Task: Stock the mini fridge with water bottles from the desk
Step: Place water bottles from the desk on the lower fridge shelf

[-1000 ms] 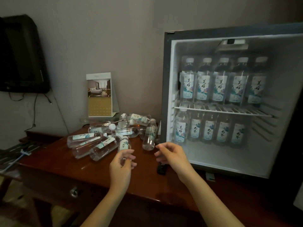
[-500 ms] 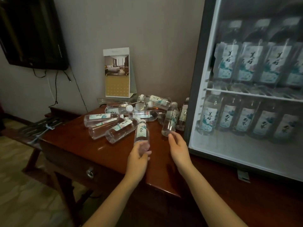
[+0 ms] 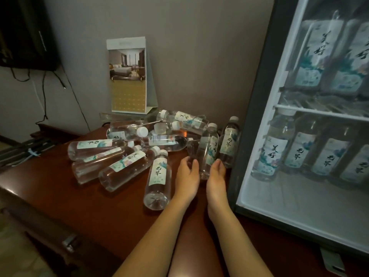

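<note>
Two bare hands flank one upright water bottle (image 3: 206, 150) near the right end of a reddish wooden desk (image 3: 60, 196), close to the open mini fridge (image 3: 249, 116). The left hand (image 3: 186, 176) bends its fingers against the bottle's lower left side. The right hand (image 3: 216, 176) lies at its lower right, fingers loosely bent. Whether either has a firm hold cannot be told. A second upright bottle (image 3: 228, 142) stands between the first and the fridge frame. Several more lie in a loose pile (image 3: 125, 166) to the left, and the nearest lying bottle (image 3: 157, 180) is just beside the left hand. Inside the fridge, labelled bottles (image 3: 273, 152) stand in rows above and below a wire shelf (image 3: 319, 113). A desk calendar (image 3: 127, 76) stands against the wall.
</note>
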A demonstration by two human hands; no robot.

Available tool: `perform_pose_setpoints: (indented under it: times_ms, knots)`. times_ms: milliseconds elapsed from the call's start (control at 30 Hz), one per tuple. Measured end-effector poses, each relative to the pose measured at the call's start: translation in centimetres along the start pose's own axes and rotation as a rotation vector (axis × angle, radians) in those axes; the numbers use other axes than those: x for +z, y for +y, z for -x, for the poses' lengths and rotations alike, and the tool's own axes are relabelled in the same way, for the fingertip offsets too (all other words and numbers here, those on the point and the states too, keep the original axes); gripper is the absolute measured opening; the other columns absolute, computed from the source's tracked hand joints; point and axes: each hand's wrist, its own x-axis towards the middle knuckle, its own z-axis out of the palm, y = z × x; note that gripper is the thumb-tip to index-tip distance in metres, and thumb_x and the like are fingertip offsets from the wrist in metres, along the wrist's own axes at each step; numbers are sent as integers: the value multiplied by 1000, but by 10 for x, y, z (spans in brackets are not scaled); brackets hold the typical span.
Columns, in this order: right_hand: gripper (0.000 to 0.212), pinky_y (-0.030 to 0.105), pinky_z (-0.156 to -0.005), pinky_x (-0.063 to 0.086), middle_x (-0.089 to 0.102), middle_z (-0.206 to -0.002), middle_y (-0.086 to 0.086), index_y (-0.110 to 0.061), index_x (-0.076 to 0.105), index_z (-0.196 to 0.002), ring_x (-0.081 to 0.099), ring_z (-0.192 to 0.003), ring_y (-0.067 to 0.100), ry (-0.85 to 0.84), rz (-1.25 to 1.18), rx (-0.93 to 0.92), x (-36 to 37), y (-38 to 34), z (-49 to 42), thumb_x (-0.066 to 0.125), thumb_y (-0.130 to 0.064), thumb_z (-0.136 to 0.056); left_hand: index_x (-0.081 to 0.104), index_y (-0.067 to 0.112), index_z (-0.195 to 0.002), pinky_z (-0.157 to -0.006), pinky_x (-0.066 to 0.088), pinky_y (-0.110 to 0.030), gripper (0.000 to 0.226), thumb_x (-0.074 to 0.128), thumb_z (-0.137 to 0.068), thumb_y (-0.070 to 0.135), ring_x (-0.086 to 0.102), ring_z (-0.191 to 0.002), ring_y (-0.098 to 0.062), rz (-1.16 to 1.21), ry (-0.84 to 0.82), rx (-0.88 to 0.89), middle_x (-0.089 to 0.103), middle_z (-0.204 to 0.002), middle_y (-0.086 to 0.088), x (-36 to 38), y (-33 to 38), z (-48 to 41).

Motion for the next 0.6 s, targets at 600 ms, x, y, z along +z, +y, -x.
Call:
perform_pose_setpoints:
  times_ms: [600]
  knots:
    - [43, 30, -86, 48, 45, -139, 3, -25, 31, -144, 54, -108, 16, -70, -118, -10, 0, 5, -6, 37, -21, -101, 57, 17, -106, -86, 52, -41, 53, 49, -81, 63, 64, -91, -20, -284, 32, -31, 67, -97, -1, -6, -18, -8]
